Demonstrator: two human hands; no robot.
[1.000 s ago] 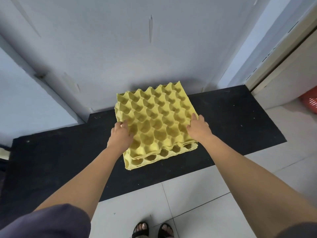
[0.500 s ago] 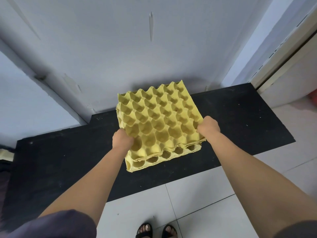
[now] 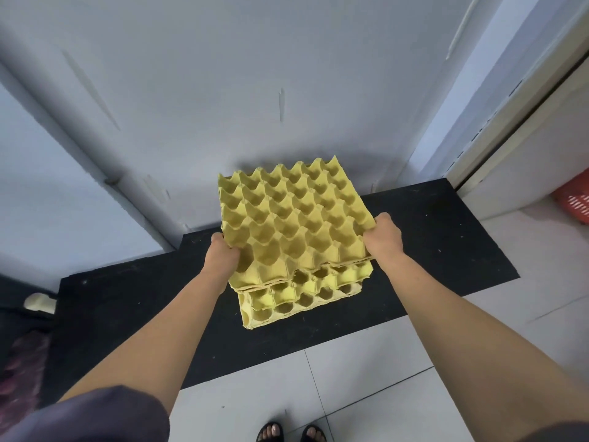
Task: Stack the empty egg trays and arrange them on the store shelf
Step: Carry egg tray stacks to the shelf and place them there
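A thin bundle of yellow cardboard egg trays [image 3: 296, 218] is lifted and tilted, its far edge higher. My left hand [image 3: 221, 253] grips its left near corner and my right hand [image 3: 382, 237] grips its right edge. Below it, two more yellow egg trays [image 3: 302, 296] lie stacked on a black mat [image 3: 430, 250]; only their near rows show, the rest is hidden under the lifted bundle.
A pale blue-grey wall [image 3: 287, 74] rises right behind the trays. A white door frame [image 3: 526, 116] stands at the right, with a red basket [image 3: 575, 199] beyond it. White floor tiles [image 3: 382, 378] and sandalled feet [image 3: 290, 432] are near me.
Both hands went from resting flat on the stack to gripping its sides. The top bundle of trays has risen off the lower trays and tilted up.
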